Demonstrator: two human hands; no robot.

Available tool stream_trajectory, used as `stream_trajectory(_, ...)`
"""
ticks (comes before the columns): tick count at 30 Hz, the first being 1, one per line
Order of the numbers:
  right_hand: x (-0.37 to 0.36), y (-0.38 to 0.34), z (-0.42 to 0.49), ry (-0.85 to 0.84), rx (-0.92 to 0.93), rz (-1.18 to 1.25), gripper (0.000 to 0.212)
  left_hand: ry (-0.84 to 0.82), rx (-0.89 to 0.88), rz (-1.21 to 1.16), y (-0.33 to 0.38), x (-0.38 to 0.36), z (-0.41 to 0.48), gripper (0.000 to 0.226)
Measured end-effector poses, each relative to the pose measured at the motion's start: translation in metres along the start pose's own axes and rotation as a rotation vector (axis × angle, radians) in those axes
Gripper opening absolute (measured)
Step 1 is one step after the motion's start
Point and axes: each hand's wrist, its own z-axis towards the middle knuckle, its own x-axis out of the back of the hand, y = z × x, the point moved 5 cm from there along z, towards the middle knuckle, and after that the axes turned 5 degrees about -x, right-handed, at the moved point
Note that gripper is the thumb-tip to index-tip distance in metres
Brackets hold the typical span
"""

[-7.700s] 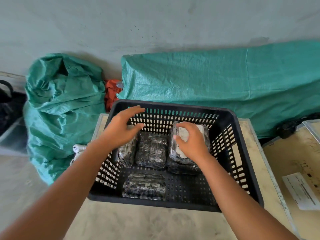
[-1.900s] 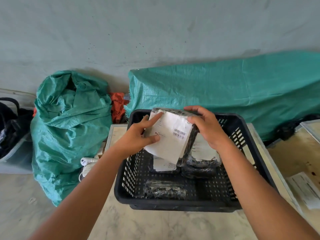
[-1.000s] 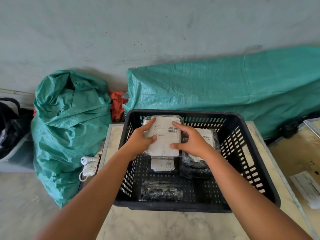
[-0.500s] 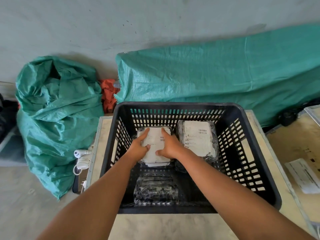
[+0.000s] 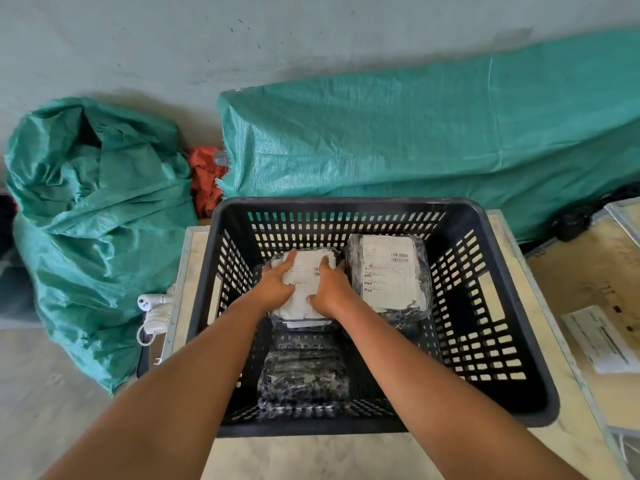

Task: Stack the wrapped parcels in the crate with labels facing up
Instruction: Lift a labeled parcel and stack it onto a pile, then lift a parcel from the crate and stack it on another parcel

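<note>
A black slotted crate (image 5: 349,207) stands on a pale table. Inside it, at the back left, a wrapped parcel (image 5: 306,271) lies label up on another parcel. My left hand (image 5: 275,287) and my right hand (image 5: 330,289) both rest flat on its white label, fingers spread and gripping its sides. To the right lies a second stack, its top parcel (image 5: 389,271) showing a white label with barcodes. At the crate's front a dark wrapped parcel (image 5: 303,379) lies with no label visible. My forearms hide part of the crate floor.
A crumpled green sack (image 5: 93,216) stands left of the table, and a long green tarp-covered bundle (image 5: 433,133) lies behind the crate. A white corded device (image 5: 152,310) hangs at the table's left edge. A paper sheet (image 5: 606,337) lies on a neighbouring surface at right.
Both hands have lowered the labelled parcel from above the crate rim down onto the back-left stack. The camera has tilted down and moved closer to the crate.
</note>
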Motion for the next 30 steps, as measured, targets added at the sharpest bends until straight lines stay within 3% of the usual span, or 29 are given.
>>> stream_trajectory(9, 0.009, -0.004, -0.016, -0.002, 0.035, 0.068, 0.098, 0.04, 0.004, 0.103, 0.011, 0.001, -0.015, 0.081)
stream_trajectory(14, 0.036, -0.006, -0.047, 0.156, 0.282, 0.172, 0.086, 0.101, -0.148, 0.054, 0.049, 0.017, -0.043, 0.071)
stream_trajectory(17, 0.05, 0.014, -0.069, 0.132, 0.353, 0.313, 0.082, 0.151, -0.255, -0.016, 0.067, 0.035, -0.076, 0.06)
stream_trajectory(19, 0.053, 0.035, -0.083, 0.053, 0.359, 0.355, 0.069, 0.085, -0.291, -0.058, 0.066, 0.04, -0.104, 0.053)
stream_trajectory(23, 0.038, 0.062, -0.103, -0.162, 0.342, 0.272, 0.037, -0.201, -0.266, 0.058, 0.045, 0.025, -0.144, 0.059)
stream_trajectory(27, 0.008, 0.066, -0.118, -0.403, 0.332, 0.226, 0.032, -0.365, -0.273, 0.279, 0.029, 0.005, -0.163, 0.066)
stream_trajectory(30, -0.008, 0.065, -0.122, -0.463, 0.387, 0.068, 0.035, -0.46, -0.266, 0.321, 0.022, -0.008, -0.171, 0.065)
